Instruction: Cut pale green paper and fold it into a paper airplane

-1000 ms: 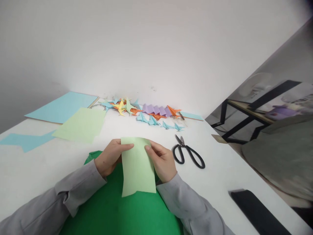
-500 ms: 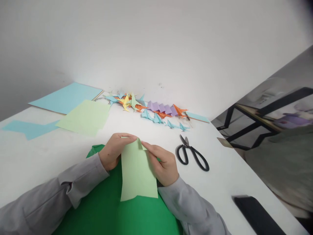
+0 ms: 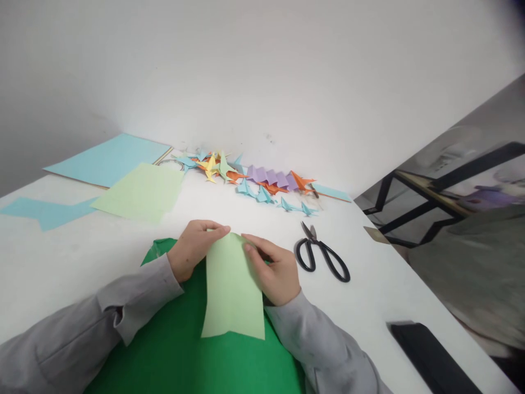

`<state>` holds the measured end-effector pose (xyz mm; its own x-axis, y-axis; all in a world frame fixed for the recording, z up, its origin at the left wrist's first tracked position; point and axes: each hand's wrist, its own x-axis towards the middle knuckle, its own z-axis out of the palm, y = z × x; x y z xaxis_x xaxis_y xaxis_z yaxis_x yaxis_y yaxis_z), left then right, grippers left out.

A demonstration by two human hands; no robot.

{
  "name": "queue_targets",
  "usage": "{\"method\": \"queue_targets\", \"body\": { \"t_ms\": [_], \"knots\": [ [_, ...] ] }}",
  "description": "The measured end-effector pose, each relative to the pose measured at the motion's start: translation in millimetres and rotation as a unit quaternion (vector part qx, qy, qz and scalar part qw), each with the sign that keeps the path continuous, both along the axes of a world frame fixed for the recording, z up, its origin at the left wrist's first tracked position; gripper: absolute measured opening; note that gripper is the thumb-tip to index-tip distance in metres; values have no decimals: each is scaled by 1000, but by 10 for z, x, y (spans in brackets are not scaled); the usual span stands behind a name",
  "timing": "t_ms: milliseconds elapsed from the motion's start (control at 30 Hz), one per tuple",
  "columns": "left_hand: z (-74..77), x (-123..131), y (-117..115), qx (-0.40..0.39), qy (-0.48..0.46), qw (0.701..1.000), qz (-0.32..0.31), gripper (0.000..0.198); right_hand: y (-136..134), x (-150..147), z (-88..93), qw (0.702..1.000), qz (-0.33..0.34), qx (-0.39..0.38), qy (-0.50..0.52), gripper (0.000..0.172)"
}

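Note:
A pale green sheet of paper hangs upright between my hands, in front of a green garment or cover. My left hand pinches its upper left corner between thumb and fingers. At the upper right edge, my right hand grips the same sheet, thumb in front and index finger along the top. The top edge bows slightly between the two hands. Right of my right hand lies a pair of black-handled scissors, blades slightly apart.
Along the wall sit several folded paper cranes and a pleated purple paper strip. To the left lie a green sheet, a blue stack and a blue offcut. A black flat object rests near the right edge.
The small fold at the sheet's upper right corner no longer shows; the corner is opened flat. My right thumb has shifted up onto the paper's front.

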<state>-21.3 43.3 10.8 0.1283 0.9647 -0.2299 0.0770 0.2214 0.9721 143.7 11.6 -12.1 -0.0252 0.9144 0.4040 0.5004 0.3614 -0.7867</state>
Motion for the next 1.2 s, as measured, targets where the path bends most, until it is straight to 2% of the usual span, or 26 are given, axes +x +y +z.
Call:
{"method": "queue_targets", "body": {
  "t_ms": [33, 100, 167, 200, 267, 333, 467, 567, 633, 700, 800, 933, 1033, 1200],
  "knots": [
    [-19, -5, 9, 73, 68, 995, 11, 21, 18, 15, -16, 999, -22, -31, 3, 24],
    [-55, -14, 5, 240, 204, 949, 6, 13, 50, 50, -51, 995, -47, -77, -31, 23],
    [-83, -11, -31, 359, 294, 883, -71, 10, 67, 82, -83, 991, -50, -77, -102, 23],
    [-95, -5, -59, 390, 323, 854, -124, 12, 70, 96, -97, 987, -52, -63, -138, 24],
    [-118, 11, -121, 411, 358, 814, -202, 19, 66, 121, -123, 979, -53, -26, -197, 25],
    [-139, 24, -171, 418, 392, 786, -232, 22, 56, 144, -149, 970, -48, 6, -239, 26],
    [-167, 30, -204, 445, 475, 711, -266, 24, 30, 187, -194, 941, -37, 102, -322, 28],
    [-181, 32, -211, 474, 521, 655, -273, 31, 1, 201, -195, 903, -14, 172, -392, 30],
    [-193, 37, -223, 489, 541, 629, -270, 34, -22, 197, -179, 879, 6, 204, -431, 32],
    [-201, 44, -237, 495, 552, 615, -268, 36, -44, 186, -159, 863, 19, 214, -457, 34],
    [-197, 54, -248, 492, 559, 615, -258, 37, -63, 176, -145, 859, 26, 205, -469, 36],
    [-159, 43, -207, 465, 564, 638, -243, 38, -50, 201, -177, 882, 23, 187, -431, 37],
    [-137, 9, -116, 454, 558, 644, -259, 41, -20, 229, -220, 899, 9, 178, -400, 38],
    [-139, -75, 73, 478, 554, 610, -306, 27, 24, 252, -266, 913, -2, 175, -369, 37]
  ]
}}
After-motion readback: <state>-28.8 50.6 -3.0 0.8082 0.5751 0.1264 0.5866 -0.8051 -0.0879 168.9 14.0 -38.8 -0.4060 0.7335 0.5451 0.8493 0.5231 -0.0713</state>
